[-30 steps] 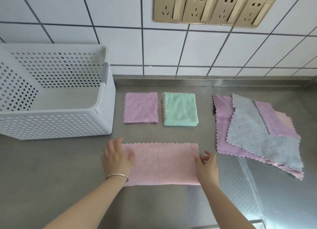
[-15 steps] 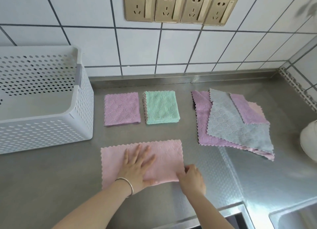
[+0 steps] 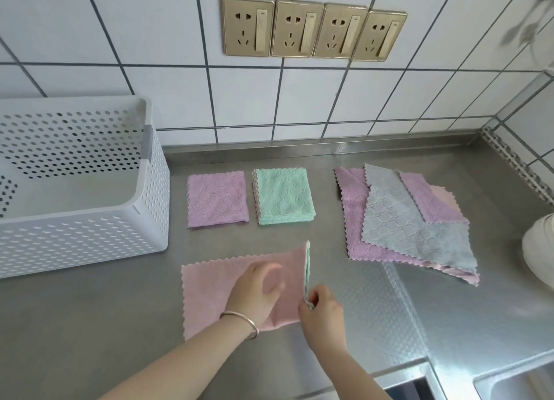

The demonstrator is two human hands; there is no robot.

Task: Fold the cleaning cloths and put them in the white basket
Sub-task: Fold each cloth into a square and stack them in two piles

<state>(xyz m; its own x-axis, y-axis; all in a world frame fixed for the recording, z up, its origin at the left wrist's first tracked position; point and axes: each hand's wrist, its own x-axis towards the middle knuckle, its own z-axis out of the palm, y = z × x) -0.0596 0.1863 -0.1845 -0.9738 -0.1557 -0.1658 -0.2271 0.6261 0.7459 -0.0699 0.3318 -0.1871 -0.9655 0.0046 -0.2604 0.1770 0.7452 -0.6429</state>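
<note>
Two hands on pink cloth (image 3: 209, 291) | left hand (image 3: 257, 291) flat, pressing | right hand (image 3: 322, 312) pinching lifted edge

The white basket (image 3: 90, 208) is cut off by the left frame edge. Right of the basket, the left hand (image 3: 257, 291) is motion-blurred and hides part of the pink cloth (image 3: 207, 291). A white object (image 3: 539, 249) is cropped at the right edge; identity indeterminate.

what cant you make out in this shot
All in the head view:
- White basket: left part cut off by the frame edge.
- Left hand: fingers motion-blurred, contact with the pink cloth unclear.
- Unfolded pile: cloth count hidden by overlap.
- White object at right: cropped, unidentifiable.
- Right hand: its grip covers the cloth's corner.
</note>
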